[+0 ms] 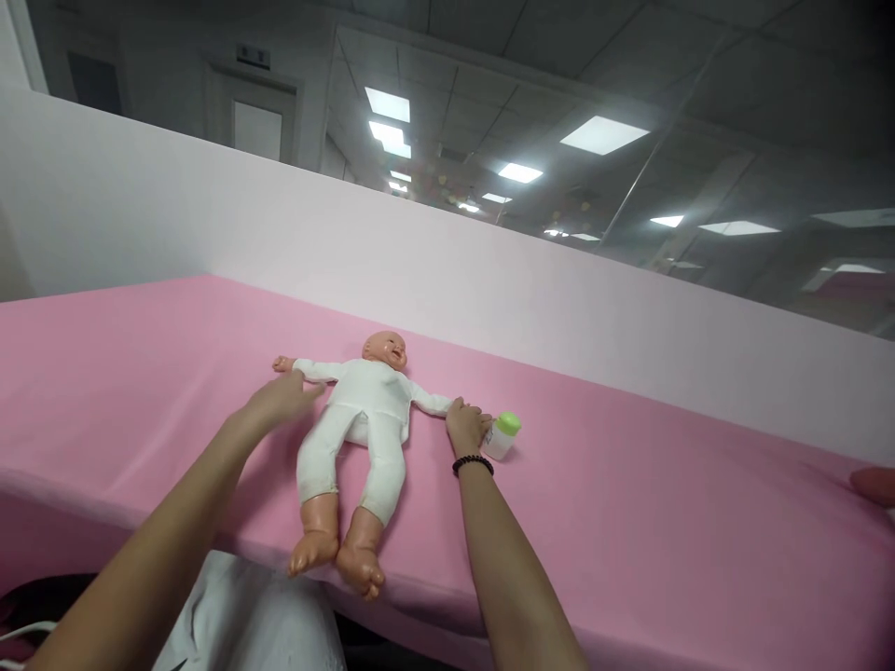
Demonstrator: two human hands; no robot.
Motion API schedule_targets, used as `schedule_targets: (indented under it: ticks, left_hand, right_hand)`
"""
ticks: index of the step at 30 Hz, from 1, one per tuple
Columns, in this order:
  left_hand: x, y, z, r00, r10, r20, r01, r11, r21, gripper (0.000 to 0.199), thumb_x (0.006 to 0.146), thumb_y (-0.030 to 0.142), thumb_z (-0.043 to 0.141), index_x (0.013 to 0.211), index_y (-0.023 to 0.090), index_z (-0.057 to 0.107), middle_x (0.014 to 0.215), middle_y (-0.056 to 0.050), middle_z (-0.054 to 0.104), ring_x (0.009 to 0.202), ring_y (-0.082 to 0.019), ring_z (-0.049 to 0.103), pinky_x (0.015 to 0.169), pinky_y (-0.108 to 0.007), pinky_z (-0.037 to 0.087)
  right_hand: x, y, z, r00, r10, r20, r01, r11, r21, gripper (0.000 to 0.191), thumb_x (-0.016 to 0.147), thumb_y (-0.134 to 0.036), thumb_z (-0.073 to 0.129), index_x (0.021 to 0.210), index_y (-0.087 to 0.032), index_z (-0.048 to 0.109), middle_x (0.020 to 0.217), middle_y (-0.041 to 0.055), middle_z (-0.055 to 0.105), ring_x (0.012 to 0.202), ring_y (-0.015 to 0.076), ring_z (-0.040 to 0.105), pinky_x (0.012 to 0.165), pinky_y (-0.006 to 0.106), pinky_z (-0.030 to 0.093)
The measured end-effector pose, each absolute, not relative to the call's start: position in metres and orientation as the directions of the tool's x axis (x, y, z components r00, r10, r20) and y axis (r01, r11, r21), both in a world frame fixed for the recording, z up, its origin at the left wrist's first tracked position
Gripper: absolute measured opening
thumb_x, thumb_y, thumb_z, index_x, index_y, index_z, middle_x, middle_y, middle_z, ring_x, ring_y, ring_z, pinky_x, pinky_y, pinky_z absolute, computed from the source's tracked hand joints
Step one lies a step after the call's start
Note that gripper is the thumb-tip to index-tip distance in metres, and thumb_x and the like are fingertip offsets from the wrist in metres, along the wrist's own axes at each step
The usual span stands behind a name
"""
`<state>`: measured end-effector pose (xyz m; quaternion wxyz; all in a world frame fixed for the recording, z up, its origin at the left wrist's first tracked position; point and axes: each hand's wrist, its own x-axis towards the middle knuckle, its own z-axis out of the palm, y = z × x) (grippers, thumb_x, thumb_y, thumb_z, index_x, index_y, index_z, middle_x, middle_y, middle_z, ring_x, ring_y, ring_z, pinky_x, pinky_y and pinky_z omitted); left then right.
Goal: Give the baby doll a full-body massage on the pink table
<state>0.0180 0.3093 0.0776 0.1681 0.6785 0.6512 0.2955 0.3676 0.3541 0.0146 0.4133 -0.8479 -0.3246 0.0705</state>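
Note:
A baby doll (370, 391) in a white cloth suit lies on its back on the pink-covered surface, head away from me, arms spread and bare feet near the front edge. My left hand (285, 399) is beside the doll's arm on the left, slightly blurred, fingers stretched and holding nothing I can see. At the other arm's end, my right hand (467, 427) has its fingers closed around the doll's wrist, largely covering it. Close beside that hand stands a small clear bottle (499, 443) with a green cap, tilted in view.
The pink cover (629, 522) stretches far to both sides. A low white wall (489, 317) runs behind it, with dark glass above reflecting ceiling lights. At the right edge a reddish-brown object (874, 485) is partly in view. My lap is below the front edge.

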Motion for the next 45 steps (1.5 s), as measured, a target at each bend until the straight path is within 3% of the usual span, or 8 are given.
schedule_targets:
  ticks: [3, 7, 13, 20, 29, 36, 40, 45]
  left_hand:
    - [0.033, 0.225, 0.079, 0.121, 0.987, 0.108, 0.838, -0.16, 0.522, 0.063, 0.088, 0.068, 0.037, 0.117, 0.019, 0.065, 0.113, -0.016, 0.069, 0.1, -0.035, 0.066, 0.083, -0.046, 0.051]
    - [0.042, 0.153, 0.031, 0.195, 0.921, 0.337, 0.811, -0.345, 0.473, 0.072, 0.086, 0.063, 0.049, 0.144, 0.02, 0.047, 0.144, -0.016, 0.053, 0.123, -0.034, 0.059, 0.092, -0.044, 0.052]
    - [0.039, 0.131, -0.02, 0.126, 0.807, 0.577, 0.82, -0.413, 0.397, 0.066, 0.084, 0.062, 0.059, 0.135, 0.021, 0.056, 0.125, -0.012, 0.068, 0.113, -0.034, 0.064, 0.094, -0.049, 0.053]
    - [0.041, 0.121, -0.01, -0.103, 0.887, 0.45, 0.556, -0.324, 0.766, 0.057, 0.085, 0.051, 0.063, 0.137, 0.03, 0.054, 0.124, -0.003, 0.069, 0.111, -0.028, 0.068, 0.089, -0.037, 0.061]
    - [0.046, 0.145, 0.03, -0.333, 0.84, 0.428, 0.156, -0.399, 0.904, 0.051, 0.087, 0.042, 0.065, 0.135, 0.03, 0.052, 0.143, -0.005, 0.056, 0.126, -0.024, 0.059, 0.108, -0.036, 0.05]
    - [0.064, 0.226, 0.084, 0.127, 0.822, 0.555, 0.538, -0.527, 0.658, 0.043, 0.095, 0.038, 0.045, 0.133, 0.018, 0.047, 0.117, -0.012, 0.066, 0.105, -0.028, 0.065, 0.091, -0.046, 0.054]
    - [0.077, 0.257, 0.084, 0.278, 0.803, 0.527, 0.474, -0.592, 0.652, 0.029, 0.096, 0.034, 0.039, 0.115, 0.017, 0.053, 0.106, -0.012, 0.067, 0.094, -0.026, 0.066, 0.082, -0.043, 0.054]
    - [0.065, 0.225, 0.066, 0.024, 0.864, 0.503, 0.317, -0.484, 0.816, 0.042, 0.091, 0.042, 0.054, 0.13, 0.026, 0.048, 0.125, -0.007, 0.064, 0.102, -0.025, 0.069, 0.089, -0.043, 0.059]
  right_hand:
    - [0.368, 0.353, 0.015, 0.761, 0.629, 0.158, 0.515, -0.438, -0.737, 0.054, 0.094, -0.036, 0.042, 0.122, 0.008, 0.055, 0.133, 0.0373, 0.046, 0.133, 0.0406, 0.037, 0.112, 0.05, 0.024]
    - [0.369, 0.352, 0.015, 0.75, 0.637, 0.178, 0.529, -0.415, -0.74, 0.045, 0.092, -0.035, 0.046, 0.117, 0.001, 0.059, 0.127, 0.0324, 0.053, 0.128, 0.0382, 0.043, 0.11, 0.05, 0.028]
    - [0.368, 0.349, 0.017, 0.744, 0.639, 0.194, 0.497, -0.337, -0.8, 0.043, 0.087, -0.037, 0.052, 0.118, -0.008, 0.056, 0.124, 0.0272, 0.057, 0.121, 0.0399, 0.048, 0.101, 0.051, 0.037]
    - [0.363, 0.359, 0.02, 0.812, 0.556, 0.18, 0.302, -0.136, -0.944, 0.069, 0.083, -0.032, 0.061, 0.143, -0.009, 0.036, 0.121, 0.0168, 0.066, 0.109, 0.0271, 0.064, 0.087, 0.033, 0.05]
    - [0.343, 0.358, 0.033, 0.826, 0.506, 0.247, 0.201, 0.145, -0.969, 0.036, 0.082, -0.04, 0.061, 0.104, -0.012, 0.066, 0.108, 0.0131, 0.072, 0.097, 0.0249, 0.068, 0.084, 0.032, 0.053]
    - [0.288, 0.336, 0.051, 0.264, 0.476, 0.839, 0.562, 0.63, -0.535, 0.028, 0.092, -0.031, 0.058, 0.116, -0.02, 0.064, 0.117, 0.0082, 0.068, 0.109, 0.0211, 0.062, 0.096, 0.035, 0.049]
    - [0.271, 0.334, 0.042, -0.216, 0.49, 0.844, 0.707, 0.675, -0.211, 0.03, 0.094, -0.019, 0.052, 0.119, -0.024, 0.066, 0.12, 0.008, 0.068, 0.113, 0.0246, 0.06, 0.103, 0.042, 0.044]
    - [0.283, 0.337, 0.047, 0.096, 0.508, 0.856, 0.692, 0.584, -0.424, 0.028, 0.094, -0.027, 0.052, 0.119, -0.021, 0.062, 0.12, 0.0087, 0.067, 0.111, 0.0218, 0.061, 0.1, 0.038, 0.047]
